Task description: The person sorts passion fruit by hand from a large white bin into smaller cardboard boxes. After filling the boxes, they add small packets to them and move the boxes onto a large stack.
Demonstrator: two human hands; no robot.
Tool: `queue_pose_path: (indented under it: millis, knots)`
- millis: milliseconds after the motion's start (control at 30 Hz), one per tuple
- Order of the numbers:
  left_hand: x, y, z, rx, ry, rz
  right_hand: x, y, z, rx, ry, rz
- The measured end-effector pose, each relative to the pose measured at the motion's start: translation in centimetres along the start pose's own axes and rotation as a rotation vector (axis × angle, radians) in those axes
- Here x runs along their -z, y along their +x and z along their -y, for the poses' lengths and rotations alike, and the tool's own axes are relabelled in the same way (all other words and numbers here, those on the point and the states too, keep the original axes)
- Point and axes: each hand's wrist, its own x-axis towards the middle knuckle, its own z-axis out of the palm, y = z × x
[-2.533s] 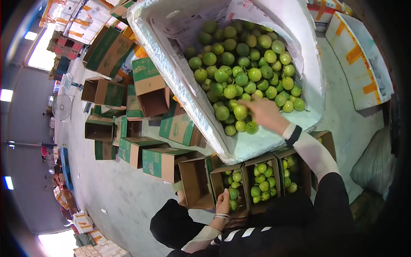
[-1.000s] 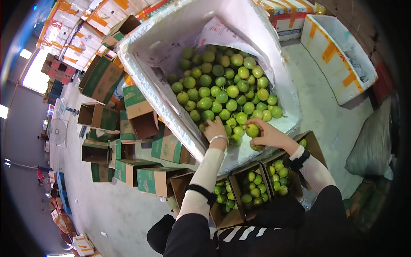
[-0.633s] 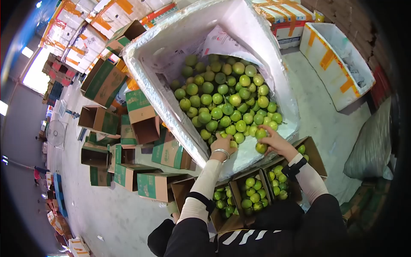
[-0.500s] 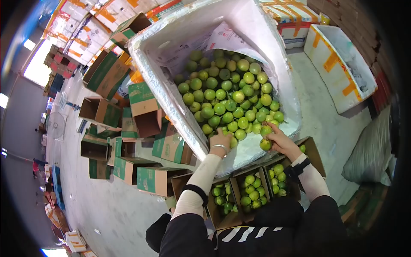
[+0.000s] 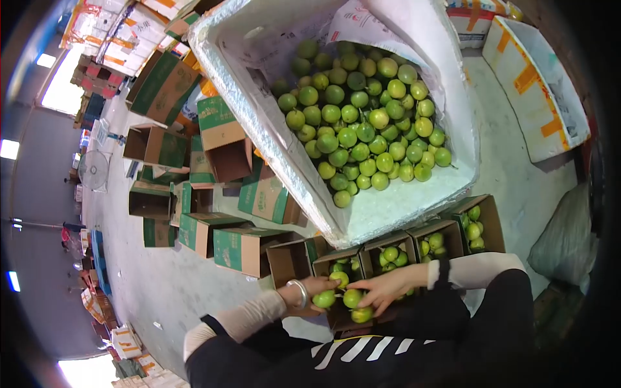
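A large white foam box (image 5: 255, 145) holds a heap of round green passion fruit (image 5: 359, 116). My left hand (image 5: 307, 292) is closed around passion fruit (image 5: 324, 299), low over a row of small cartons. Facing it, my right hand (image 5: 388, 288) has its fingers closed on passion fruit (image 5: 352, 298), with another just below its fingertips. Both hands are over an open carton (image 5: 320, 264) that has green fruit inside. Beside it stand more open cartons holding fruit (image 5: 393, 256). My hands and forearms partly hide the cartons.
An open carton (image 5: 288, 262) stands at the left end of the row. Several green and brown cartons (image 5: 236, 249) lie on the floor to the left. Another foam box (image 5: 540, 84) is at the right, above a pale sack (image 5: 563, 236). A fan (image 5: 94, 171) stands far left.
Both hands have moved from the foam box down to the small cartons, carrying passion fruit. The view has shifted, and the foam box sits higher in the picture.
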Motion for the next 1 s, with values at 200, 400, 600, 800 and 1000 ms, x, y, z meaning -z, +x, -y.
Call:
queue_pose_path:
  millis: [200, 400, 600, 800, 1000]
  knots:
    - [-0.8, 0.1, -6.4, -0.768, 0.997, -0.474, 2.9, -2.1, 5.8, 0.513, -1.219, -0.473]
    - [0.4, 0.1, -27.5, -1.017, 1.13, -1.452, 9.9, -16.1, 23.7, 0.582, -1.856, -2.015]
    - [-0.6, 7.1, -27.7, -0.872, 1.37, -1.403, 13.8, -17.9, 22.0, 0.406, -1.77, -2.06]
    - [-3.4, 4.2, -29.2, -0.764, 1.21, -1.205, 12.8, -13.0, 18.5, 0.37, -1.854, -1.94]
    - [-3.2, 6.3, -29.2, -0.612, 1.229, -1.307, 11.8, -13.1, 20.6, 0.467, -1.556, -1.758]
